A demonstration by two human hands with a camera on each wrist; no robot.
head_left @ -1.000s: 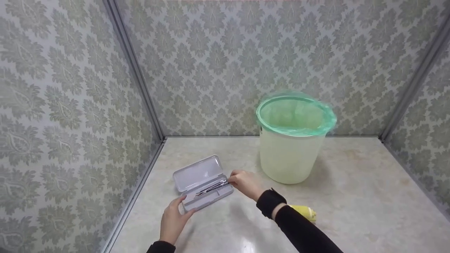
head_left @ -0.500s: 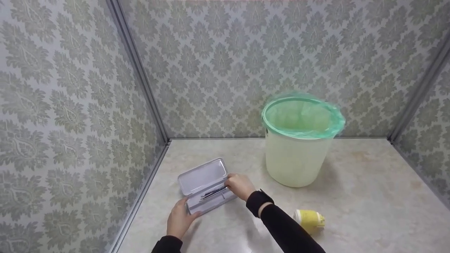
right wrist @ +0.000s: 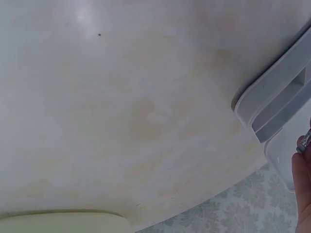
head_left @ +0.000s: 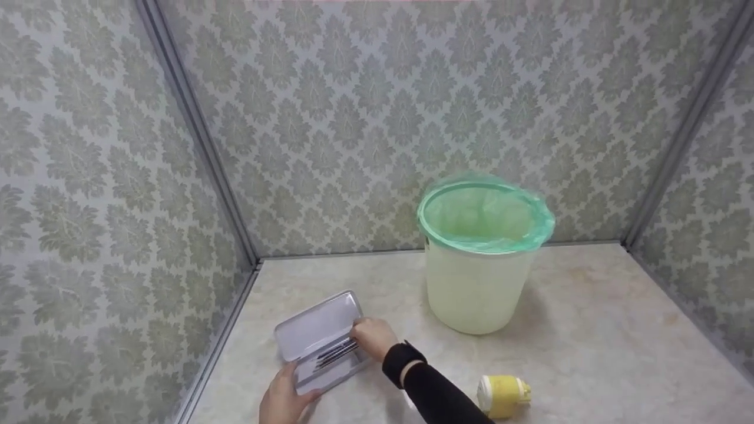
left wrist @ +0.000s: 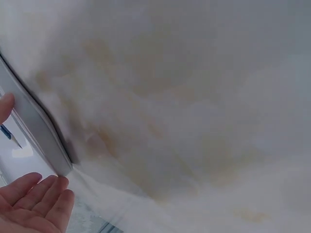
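Though open, case (head_left: 318,327) with pencils (head_left: 336,354) inside.

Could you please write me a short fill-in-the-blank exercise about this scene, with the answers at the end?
1. The left hand touches the pencil case, whose lid stands ____.
2. The right hand grips at least one pencil, and the band on that wrist is coloured ____.
3. The bag lining the bin is coloured ____.
4. In the head view, the yellow and white bottle lies to the ____ of the pencil case.

Missing words: open; black; green; right.
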